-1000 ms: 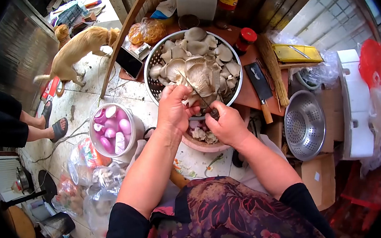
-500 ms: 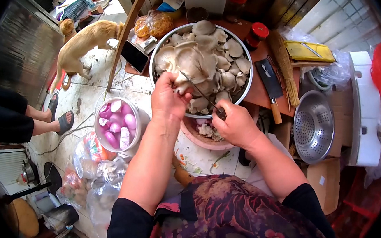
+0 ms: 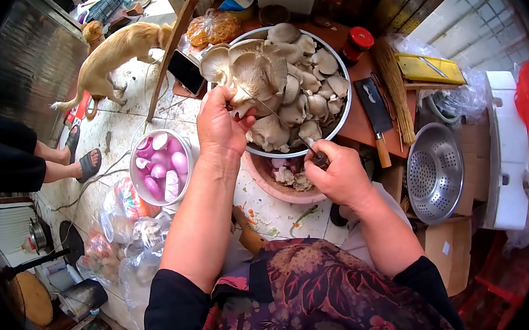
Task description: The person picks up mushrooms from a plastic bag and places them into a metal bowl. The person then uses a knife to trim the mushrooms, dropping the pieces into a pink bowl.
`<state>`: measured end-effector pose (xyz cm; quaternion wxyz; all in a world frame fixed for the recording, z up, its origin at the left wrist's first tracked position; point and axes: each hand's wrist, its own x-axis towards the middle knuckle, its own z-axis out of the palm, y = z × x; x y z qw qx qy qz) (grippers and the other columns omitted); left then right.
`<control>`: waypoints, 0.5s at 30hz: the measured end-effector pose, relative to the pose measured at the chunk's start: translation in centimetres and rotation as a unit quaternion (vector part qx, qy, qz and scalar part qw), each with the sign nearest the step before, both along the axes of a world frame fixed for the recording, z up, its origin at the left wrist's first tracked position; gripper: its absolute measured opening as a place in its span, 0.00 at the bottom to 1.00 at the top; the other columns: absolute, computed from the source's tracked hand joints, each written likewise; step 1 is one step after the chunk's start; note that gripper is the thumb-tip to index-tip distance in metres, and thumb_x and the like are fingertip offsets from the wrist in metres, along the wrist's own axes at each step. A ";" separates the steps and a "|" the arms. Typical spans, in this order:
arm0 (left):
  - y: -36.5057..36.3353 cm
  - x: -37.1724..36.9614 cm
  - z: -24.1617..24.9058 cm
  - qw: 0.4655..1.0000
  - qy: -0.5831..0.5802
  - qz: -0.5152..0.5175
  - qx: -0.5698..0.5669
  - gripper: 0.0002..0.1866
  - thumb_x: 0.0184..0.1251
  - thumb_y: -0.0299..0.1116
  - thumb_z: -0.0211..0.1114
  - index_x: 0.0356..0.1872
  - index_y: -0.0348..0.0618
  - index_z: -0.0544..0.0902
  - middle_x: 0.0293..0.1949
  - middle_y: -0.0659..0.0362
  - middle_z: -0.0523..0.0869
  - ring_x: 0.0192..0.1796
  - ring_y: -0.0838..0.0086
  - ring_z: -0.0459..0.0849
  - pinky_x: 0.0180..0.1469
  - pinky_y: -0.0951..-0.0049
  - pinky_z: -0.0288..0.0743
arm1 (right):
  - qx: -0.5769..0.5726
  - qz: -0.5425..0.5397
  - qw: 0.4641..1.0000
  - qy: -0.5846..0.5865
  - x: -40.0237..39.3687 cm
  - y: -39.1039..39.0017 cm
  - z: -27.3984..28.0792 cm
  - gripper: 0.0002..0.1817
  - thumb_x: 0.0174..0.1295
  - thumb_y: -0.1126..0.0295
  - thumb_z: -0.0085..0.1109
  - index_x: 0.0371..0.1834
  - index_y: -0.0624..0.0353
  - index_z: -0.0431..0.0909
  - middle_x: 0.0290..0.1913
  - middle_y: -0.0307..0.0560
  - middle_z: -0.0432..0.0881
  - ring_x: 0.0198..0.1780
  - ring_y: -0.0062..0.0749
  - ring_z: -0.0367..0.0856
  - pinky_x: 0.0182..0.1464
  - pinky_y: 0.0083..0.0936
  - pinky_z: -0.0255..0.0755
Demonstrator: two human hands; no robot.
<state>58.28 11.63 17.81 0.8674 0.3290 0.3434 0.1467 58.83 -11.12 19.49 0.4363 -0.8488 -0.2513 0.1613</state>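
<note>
My left hand (image 3: 220,122) is closed round the base of a large cluster of oyster mushrooms (image 3: 255,71), lifted over the near left side of a big metal basin (image 3: 348,104). Loose oyster mushrooms (image 3: 316,104) fill that basin. In my right hand (image 3: 339,174) is a small knife (image 3: 319,159) with a dark handle, its thin blade angled up toward the cluster. Under the basin's near edge sits a pink tub (image 3: 265,187) with mushroom scraps inside.
A white bucket (image 3: 190,165) of peeled red onions stands at left. Right of the basin lie a cleaver (image 3: 376,114), a straw brush (image 3: 393,91) and a yellow grater (image 3: 430,69). A steel colander (image 3: 435,172) leans farther right. A dog (image 3: 113,59) and another person's feet (image 3: 82,162) are at left.
My left hand and the mushroom cluster have moved left and slightly up, turning the cluster's gills into view. My right hand with the knife has shifted right and down, away from the cluster.
</note>
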 end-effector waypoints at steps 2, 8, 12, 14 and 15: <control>0.5 0.0 0.2 1.000 -0.006 -0.006 -0.017 0.07 0.58 0.35 0.59 0.37 0.49 0.75 0.32 0.60 0.81 0.26 0.69 0.81 0.25 0.70 0.73 | 0.015 0.016 0.999 0.035 0.3 0.0 1.0 0.08 0.55 0.71 0.62 0.35 0.63 0.78 0.23 0.41 0.79 0.27 0.19 0.76 0.31 0.21 0.71; 0.2 -0.5 1.3 0.998 -0.049 -0.025 0.041 0.08 0.58 0.32 0.60 0.38 0.48 0.74 0.33 0.60 0.82 0.28 0.69 0.82 0.26 0.70 0.76 | 0.140 -0.064 0.988 0.012 1.3 1.6 0.6 0.12 0.55 0.72 0.66 0.41 0.62 0.79 0.30 0.38 0.80 0.31 0.16 0.77 0.35 0.19 0.73; -2.1 -1.2 2.1 0.988 -0.063 -0.051 0.133 0.12 0.56 0.27 0.61 0.41 0.46 0.73 0.35 0.60 0.82 0.30 0.73 0.82 0.27 0.73 0.79 | 0.279 -0.121 0.952 -0.023 2.7 3.4 -0.1 0.20 0.53 0.72 0.69 0.50 0.63 0.79 0.40 0.42 0.81 0.41 0.23 0.79 0.45 0.21 0.74; -2.8 -1.5 2.0 0.976 -0.061 -0.087 0.190 0.14 0.55 0.24 0.62 0.43 0.45 0.73 0.37 0.60 0.81 0.30 0.75 0.83 0.29 0.74 0.80 | 0.314 -0.126 0.941 -0.015 3.1 4.1 0.2 0.21 0.53 0.72 0.70 0.51 0.63 0.78 0.41 0.43 0.81 0.42 0.24 0.79 0.47 0.21 0.74; -3.1 -1.5 2.0 0.976 -0.062 -0.088 0.189 0.14 0.55 0.24 0.62 0.43 0.45 0.73 0.37 0.60 0.81 0.30 0.75 0.83 0.29 0.74 0.80 | 0.313 -0.121 0.942 -0.031 3.3 4.3 0.4 0.19 0.53 0.72 0.70 0.49 0.63 0.79 0.40 0.43 0.81 0.40 0.24 0.79 0.45 0.22 0.74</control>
